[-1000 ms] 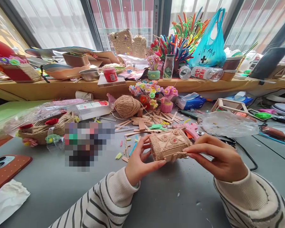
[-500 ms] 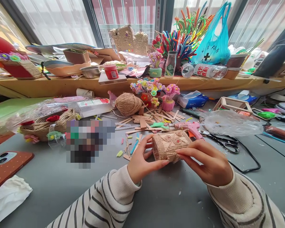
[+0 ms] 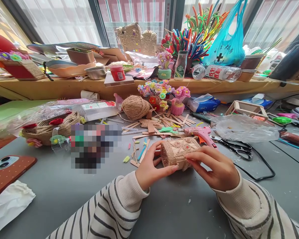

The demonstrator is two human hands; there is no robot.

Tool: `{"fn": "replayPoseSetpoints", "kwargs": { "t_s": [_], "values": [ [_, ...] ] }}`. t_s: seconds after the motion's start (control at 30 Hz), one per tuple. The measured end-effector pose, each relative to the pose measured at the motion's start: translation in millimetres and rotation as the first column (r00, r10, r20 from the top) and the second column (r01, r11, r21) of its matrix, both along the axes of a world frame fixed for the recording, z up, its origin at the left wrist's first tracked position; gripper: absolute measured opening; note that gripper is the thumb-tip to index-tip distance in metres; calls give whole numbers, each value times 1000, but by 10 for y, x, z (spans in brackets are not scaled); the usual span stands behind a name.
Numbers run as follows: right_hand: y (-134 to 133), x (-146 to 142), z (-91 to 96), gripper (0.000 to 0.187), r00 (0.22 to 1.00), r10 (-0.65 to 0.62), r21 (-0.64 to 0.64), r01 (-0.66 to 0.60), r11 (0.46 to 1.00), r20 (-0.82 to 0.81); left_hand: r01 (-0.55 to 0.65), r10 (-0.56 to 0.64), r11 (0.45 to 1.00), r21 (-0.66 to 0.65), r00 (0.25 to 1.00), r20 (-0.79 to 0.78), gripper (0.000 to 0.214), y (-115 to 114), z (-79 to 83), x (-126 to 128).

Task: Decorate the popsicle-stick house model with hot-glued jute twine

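A small cylinder of craft sticks wrapped in twine (image 3: 178,151) lies on its side, with twine curls and little red beads on its upper face. My left hand (image 3: 151,166) grips its left end, thumb along the near side and fingers behind. At the right part of the near side, my right hand (image 3: 214,167) touches it with thumb and index finger pinched together. What lies between those fingertips is too small to make out. Just behind the cylinder rests a pink glue gun (image 3: 204,135). Black-handled scissors (image 3: 236,149) lie right of my right hand.
Loose craft sticks (image 3: 161,124) and a twine ball (image 3: 136,108) lie behind the cylinder. Pipe-cleaner flowers (image 3: 156,91) stand near the shelf (image 3: 77,91). A twine basket (image 3: 37,134), a phone (image 3: 12,172) and a crumpled tissue (image 3: 11,205) are at left. Clear plastic (image 3: 244,127) lies at right.
The view has shifted slightly, so the scene sits a little farther right. Both hands keep nearly the same hold, and the right fingertips remain at the cylinder's near side.
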State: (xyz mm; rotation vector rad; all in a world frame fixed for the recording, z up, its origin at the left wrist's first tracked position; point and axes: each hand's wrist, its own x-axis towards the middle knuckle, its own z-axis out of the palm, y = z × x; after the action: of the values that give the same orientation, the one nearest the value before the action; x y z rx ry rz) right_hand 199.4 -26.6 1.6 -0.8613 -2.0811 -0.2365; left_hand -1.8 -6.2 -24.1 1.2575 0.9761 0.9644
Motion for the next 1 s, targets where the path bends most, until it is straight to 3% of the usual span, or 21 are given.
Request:
{"fn": "replayPoseSetpoints", "kwargs": {
  "t_s": [0.17,0.37,1.0],
  "values": [
    [0,-14,-21,17,999,-26,-6,26,1000,-33,-9,9,999,31,1000,2,69,-16,46,13],
    [2,-23,15,17,1000,-15,-2,15,1000,-21,-24,23,999,-37,1000,-17,68,-46,169,27],
    [-8,-1,51,11,999,8,-2,-8,1000,41,-77,79,997,20,989,-127,63,-36,159,139]
  ]
}}
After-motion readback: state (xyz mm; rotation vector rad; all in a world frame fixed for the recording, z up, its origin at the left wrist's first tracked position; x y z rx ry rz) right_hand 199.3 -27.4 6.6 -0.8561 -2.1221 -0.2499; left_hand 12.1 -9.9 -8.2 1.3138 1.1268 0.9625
